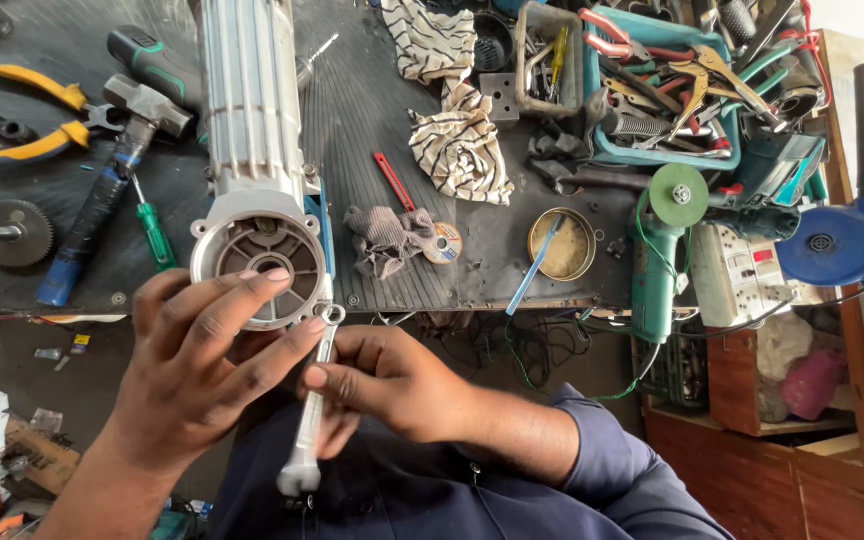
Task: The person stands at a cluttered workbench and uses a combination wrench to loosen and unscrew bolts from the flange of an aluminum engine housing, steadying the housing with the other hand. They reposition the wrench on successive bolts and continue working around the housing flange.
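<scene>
A long ribbed silver motor housing lies on the black rubber mat, its round open end facing me over the bench edge. My left hand cups that round end, fingers spread over the rim. My right hand grips a silver ring spanner, whose ring end sits at the lower right edge of the housing flange.
On the mat lie yellow-handled pliers, a hammer, a green screwdriver, a gear, striped rags and a round tin. A green angle grinder, a tool tray and a blue blower crowd the right.
</scene>
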Demonstrator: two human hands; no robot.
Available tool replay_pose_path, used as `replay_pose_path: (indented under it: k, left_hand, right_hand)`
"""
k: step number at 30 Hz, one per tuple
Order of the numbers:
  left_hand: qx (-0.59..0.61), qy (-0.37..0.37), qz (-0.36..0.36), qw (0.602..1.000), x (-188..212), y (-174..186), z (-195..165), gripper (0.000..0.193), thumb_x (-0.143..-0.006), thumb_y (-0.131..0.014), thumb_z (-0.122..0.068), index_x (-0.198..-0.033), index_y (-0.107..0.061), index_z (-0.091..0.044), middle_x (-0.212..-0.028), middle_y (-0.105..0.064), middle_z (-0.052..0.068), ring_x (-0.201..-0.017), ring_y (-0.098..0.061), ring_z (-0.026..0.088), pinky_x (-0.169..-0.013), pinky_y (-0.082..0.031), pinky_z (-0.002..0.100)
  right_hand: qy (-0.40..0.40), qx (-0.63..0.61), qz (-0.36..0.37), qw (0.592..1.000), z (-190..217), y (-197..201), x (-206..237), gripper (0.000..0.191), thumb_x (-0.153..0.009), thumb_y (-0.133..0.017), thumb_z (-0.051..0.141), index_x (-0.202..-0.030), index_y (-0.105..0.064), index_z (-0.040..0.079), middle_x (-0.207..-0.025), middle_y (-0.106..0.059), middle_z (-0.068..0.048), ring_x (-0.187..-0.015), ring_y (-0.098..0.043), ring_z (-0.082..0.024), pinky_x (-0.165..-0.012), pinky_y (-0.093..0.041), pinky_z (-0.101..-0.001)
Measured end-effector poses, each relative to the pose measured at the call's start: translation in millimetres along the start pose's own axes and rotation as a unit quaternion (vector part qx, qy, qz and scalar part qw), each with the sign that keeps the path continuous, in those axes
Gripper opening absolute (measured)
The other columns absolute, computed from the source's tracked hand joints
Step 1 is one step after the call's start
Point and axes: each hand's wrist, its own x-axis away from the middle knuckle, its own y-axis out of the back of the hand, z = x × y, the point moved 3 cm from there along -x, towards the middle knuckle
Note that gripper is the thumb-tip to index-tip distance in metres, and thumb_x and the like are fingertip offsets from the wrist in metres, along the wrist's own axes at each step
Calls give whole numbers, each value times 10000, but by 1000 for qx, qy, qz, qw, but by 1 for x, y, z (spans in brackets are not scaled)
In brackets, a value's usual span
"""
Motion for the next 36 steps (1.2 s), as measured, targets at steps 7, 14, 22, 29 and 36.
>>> replay_pose_path:
  k: [7, 14, 22, 29, 36]
  left_hand:
    - [-55, -12, 8, 998, -1, 0, -1, 481, -931, -764, -88, -1328, -647, -332, -1420, -520, 8, -1267, -522, 233, -1028, -423, 506]
    - [-66, -3, 15, 998, -1, 0, -6, 394, -895, -788, -95, -1249, -761, -265, -1379, -547, 21, -1265, -522, 246, -1015, -438, 504]
    - [-59, -11, 6, 998, -4, -1, -6, 293, -938, -791, -155, -1216, -762, -247, -1363, -549, 18, -1251, -519, 241, -1018, -432, 500]
    - [-63, 11, 25, 998, -12, 3, -14, 307, -891, -748, -167, -1194, -774, -210, -1366, -564, 55, -1219, -533, 248, -1002, -431, 517]
    - [-31, -13, 28, 999, -10, 4, 0, 417, -873, -749, -157, -1280, -718, -245, -1397, -532, 50, -1185, -532, 272, -979, -420, 523]
  right_hand:
    - [-111, 250, -29, 962, 45, 29, 6, 442, -1083, -483, 398, -886, -612, 24, -661, -583, -22, -522, -572, -99, -459, -457, -256]
    - [-147, 329, 90, 929, 76, 48, -17, 465, -1045, -525, 394, -756, -605, 38, -616, -549, 21, -504, -548, -94, -457, -433, -277]
    - [-157, 357, 232, 891, 85, 63, -44, 495, -1091, -503, 372, -748, -596, 28, -601, -537, 12, -482, -523, -103, -441, -421, -264]
    - [-158, 195, 149, 956, 35, 41, -30, 396, -1105, -456, 290, -999, -639, -45, -836, -731, -143, -670, -736, -216, -531, -570, -319]
    - [0, -10, 41, 999, -12, 2, -31, 394, -1142, -325, 283, -1292, -566, 9, -1035, -719, -163, -869, -737, -224, -729, -603, -321]
